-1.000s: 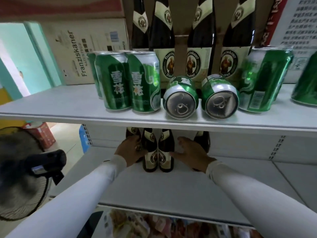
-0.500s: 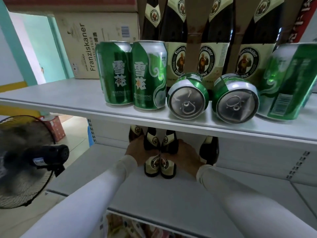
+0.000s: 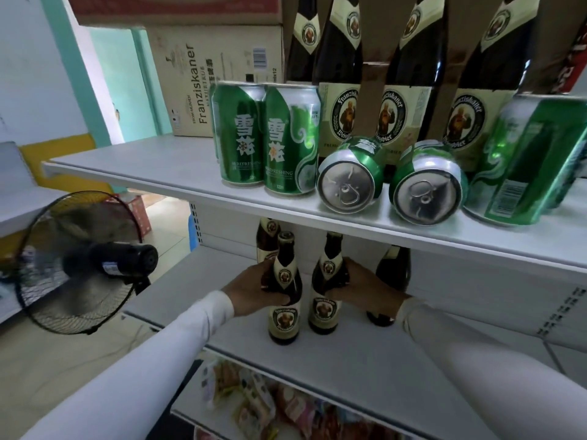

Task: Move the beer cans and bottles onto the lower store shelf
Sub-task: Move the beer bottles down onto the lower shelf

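Each hand holds one small brown bottle on the lower shelf (image 3: 365, 354). The left hand (image 3: 251, 289) has its fingers curled round the left bottle (image 3: 285, 290). The right hand (image 3: 365, 285) has its fingers curled round the right bottle (image 3: 327, 281). Both bottles stand straight up, side by side with a small gap, and their bottoms look set down on the shelf. The green cans (image 3: 349, 176) wait on the upper shelf (image 3: 158, 173), right above both hands. Two cans lie on their sides, tops facing the person, so I think either hand must go up and forward.
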The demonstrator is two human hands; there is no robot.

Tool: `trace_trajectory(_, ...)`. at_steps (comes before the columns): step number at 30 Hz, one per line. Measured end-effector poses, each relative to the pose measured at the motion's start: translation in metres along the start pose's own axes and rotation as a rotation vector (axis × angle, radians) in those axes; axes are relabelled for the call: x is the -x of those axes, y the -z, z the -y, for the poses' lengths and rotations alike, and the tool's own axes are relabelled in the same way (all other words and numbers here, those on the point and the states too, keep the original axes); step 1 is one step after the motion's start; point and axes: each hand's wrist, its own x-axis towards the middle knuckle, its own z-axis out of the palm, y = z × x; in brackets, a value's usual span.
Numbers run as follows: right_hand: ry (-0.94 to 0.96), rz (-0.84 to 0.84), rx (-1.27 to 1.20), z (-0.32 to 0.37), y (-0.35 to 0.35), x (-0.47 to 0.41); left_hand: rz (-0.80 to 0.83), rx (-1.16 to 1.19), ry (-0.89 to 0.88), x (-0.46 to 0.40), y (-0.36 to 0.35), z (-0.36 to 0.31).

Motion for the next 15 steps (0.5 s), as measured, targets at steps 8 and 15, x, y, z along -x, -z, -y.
trace_trajectory(8,-0.024,-0.273,0.020,0.005,-0.032,-0.006,-0.236,0.082,0.132,0.005,-0.035,0.000)
trace_trajectory(15,-0.080,-0.297,0.059,0.008,-0.032,0.006,-0.258,0.033,0.082,0.003,-0.036,0.001)
